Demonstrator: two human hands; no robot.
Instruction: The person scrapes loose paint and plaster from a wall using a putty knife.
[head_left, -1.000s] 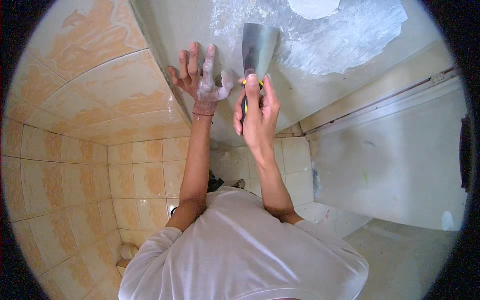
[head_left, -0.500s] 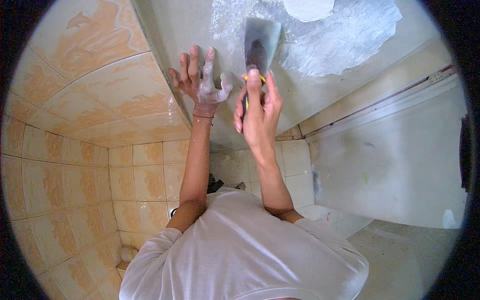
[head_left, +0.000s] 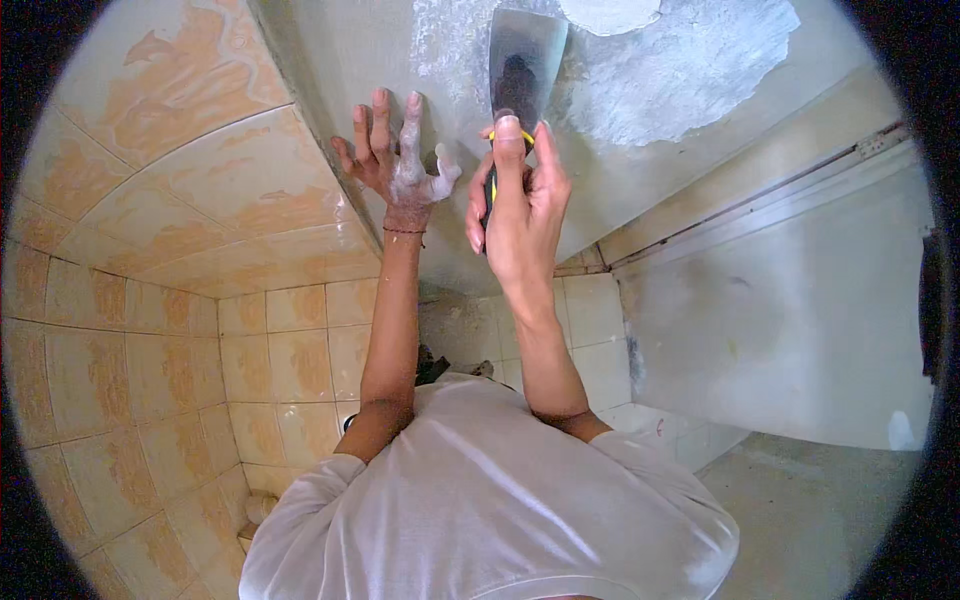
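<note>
My right hand [head_left: 522,195] is closed around the black and yellow handle of a putty knife [head_left: 524,62]. Its wide metal blade points up against the grey wall [head_left: 610,190], at the left side of a rough, pale scraped patch [head_left: 690,75]. The thumb lies along the handle near the base of the blade. My left hand [head_left: 400,170] rests on the wall to the left with its fingers spread, holding nothing. White powder coats its thumb and index finger. A thin dark cord circles the left wrist.
Orange and cream tiles [head_left: 200,200] cover the left walls and meet the grey wall at a raised edge. To the right is a pale door panel [head_left: 780,320] below a frame strip [head_left: 760,200]. A smooth white spot [head_left: 612,12] shows at the top.
The putty knife and my right hand have shifted slightly upward along the wall. My left hand stays spread in nearly the same place. The view has tilted slightly.
</note>
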